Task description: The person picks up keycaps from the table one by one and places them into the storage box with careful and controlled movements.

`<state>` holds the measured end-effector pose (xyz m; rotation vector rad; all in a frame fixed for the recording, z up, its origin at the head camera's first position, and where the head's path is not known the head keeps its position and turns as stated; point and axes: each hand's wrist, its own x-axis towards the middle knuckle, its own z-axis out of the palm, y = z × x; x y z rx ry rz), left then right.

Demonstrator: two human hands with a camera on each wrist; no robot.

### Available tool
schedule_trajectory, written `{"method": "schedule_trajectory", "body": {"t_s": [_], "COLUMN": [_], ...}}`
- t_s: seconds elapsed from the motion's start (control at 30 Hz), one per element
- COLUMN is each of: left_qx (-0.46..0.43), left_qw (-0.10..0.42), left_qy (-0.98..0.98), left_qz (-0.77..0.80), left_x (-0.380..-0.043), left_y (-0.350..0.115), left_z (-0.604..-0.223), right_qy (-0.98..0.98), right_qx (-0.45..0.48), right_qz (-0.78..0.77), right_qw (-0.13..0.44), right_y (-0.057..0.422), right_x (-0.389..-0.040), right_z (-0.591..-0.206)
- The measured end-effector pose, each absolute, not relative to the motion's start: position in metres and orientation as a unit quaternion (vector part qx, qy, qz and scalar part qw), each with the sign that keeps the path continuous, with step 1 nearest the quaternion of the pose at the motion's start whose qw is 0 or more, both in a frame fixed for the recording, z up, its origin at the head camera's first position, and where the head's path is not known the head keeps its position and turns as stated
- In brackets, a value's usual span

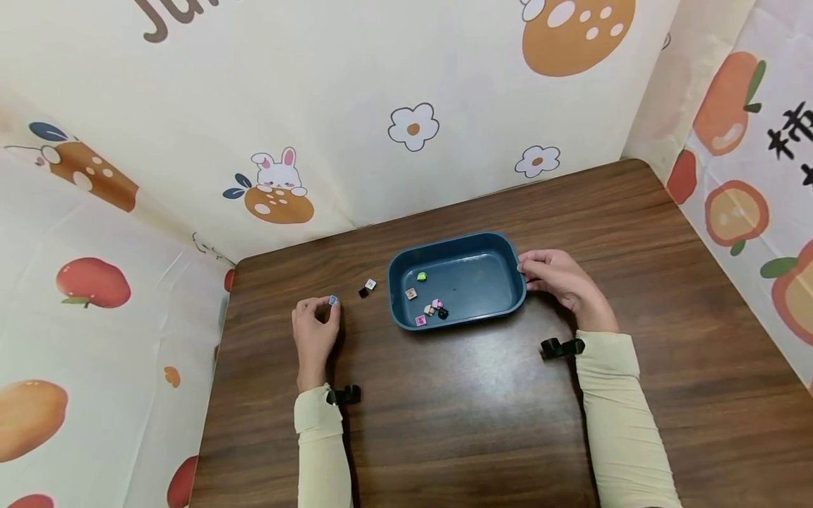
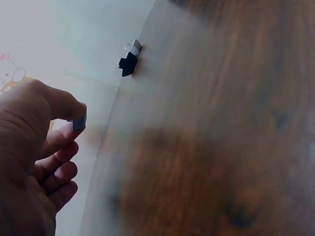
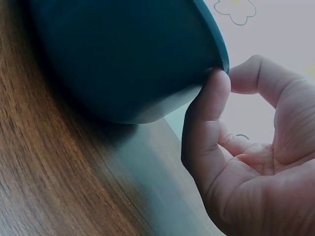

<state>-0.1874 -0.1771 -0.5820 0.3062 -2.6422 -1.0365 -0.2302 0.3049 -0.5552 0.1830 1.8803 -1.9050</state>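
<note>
Your left hand (image 1: 315,342) pinches a small blue piece (image 1: 333,300) between thumb and forefinger, out to the left of the blue tray (image 1: 479,276); lifted or touching wood, cannot tell. Your right hand (image 1: 562,282) grips the tray's right-hand rim, fingertips and thumb pinched over the edge.

Step in hand, as judged: handling a single small piece with the tray steadied. The next move calls for a light, sure pinch and a tray that does not slide.

Near the tray's left end, 2 loose pieces on the wood: white (image 1: 371,284) and black (image 1: 363,292), side by side. Inside the tray, 6 small pieces, all toward its left half.

Surface: dark wood-grain table (image 1: 457,416), glare below the tray. Room: pale cloth backdrop (image 1: 343,85) printed with fruit, flowers and a rabbit, hung behind and on 2 sides.
</note>
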Motion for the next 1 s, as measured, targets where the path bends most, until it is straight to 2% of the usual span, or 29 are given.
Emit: {"method": "schedule_trajectory", "body": {"t_s": [1.0], "left_qx": [0.081], "left_qw": [0.147], "left_qy": [-0.920], "left_qz": [-0.353], "left_x": [-0.188], "left_y": [-0.162], "left_z": [-0.569], "right_qy": [0.669], "right_qx": [0.059], "right_qz": [-0.706], "right_qw": [0.223], "right_y": [0.306], "right_x": [-0.231], "right_z": [-0.556]}}
